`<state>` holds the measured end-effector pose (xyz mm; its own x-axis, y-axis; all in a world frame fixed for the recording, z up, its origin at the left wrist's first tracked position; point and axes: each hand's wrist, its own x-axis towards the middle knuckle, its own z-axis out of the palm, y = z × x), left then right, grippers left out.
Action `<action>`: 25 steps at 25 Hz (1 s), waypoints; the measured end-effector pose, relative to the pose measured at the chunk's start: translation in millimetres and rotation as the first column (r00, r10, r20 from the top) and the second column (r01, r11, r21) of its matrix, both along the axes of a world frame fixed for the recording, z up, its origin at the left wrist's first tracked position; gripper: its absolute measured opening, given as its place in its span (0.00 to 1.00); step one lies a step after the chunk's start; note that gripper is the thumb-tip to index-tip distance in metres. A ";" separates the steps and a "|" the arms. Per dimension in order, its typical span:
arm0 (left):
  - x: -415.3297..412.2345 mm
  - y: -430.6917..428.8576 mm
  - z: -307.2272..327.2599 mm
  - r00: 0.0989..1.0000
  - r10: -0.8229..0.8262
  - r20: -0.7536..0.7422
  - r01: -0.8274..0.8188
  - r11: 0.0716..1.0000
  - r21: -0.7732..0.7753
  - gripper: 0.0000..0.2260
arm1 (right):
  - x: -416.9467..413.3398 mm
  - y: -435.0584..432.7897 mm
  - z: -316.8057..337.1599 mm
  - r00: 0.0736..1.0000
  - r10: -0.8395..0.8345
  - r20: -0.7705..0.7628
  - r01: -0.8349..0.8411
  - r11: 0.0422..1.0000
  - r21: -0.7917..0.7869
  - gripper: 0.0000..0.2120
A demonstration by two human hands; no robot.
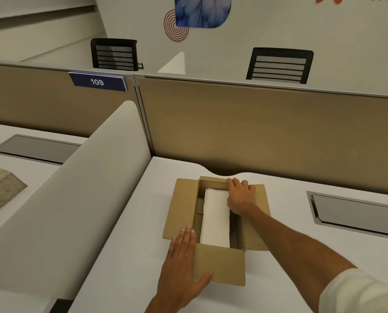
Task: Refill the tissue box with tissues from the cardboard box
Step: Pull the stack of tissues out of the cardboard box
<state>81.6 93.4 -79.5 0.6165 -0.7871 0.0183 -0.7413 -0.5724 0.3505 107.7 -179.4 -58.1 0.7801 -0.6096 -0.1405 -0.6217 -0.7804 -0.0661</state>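
A brown cardboard box (181, 206) lies open on the white desk, its flaps spread flat. Inside it a white stack of tissues (215, 220) fills the left part of the cavity. My right hand (240, 197) reaches into the far end of the box, fingers curled over the far end of the stack and the far flap. My left hand (181, 265) rests flat, fingers together, on the near flap and left edge of the box. A greenish stone-patterned tissue box (0, 190) sits on the neighbouring desk at the far left, beyond the divider.
A rounded white divider (75, 199) separates the two desks. Tan partition panels (256, 132) close off the back. Grey cable hatches (358, 211) (34, 147) are set into each desk. Two black mesh chairs (279, 66) stand behind the partition.
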 end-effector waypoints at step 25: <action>-0.1 -2.4 17.4 0.997 0.027 0.073 -0.031 0.998 0.055 0.48 | -26.2 75.2 -14.2 0.747 -0.664 -0.031 0.370 0.376 0.850 0.30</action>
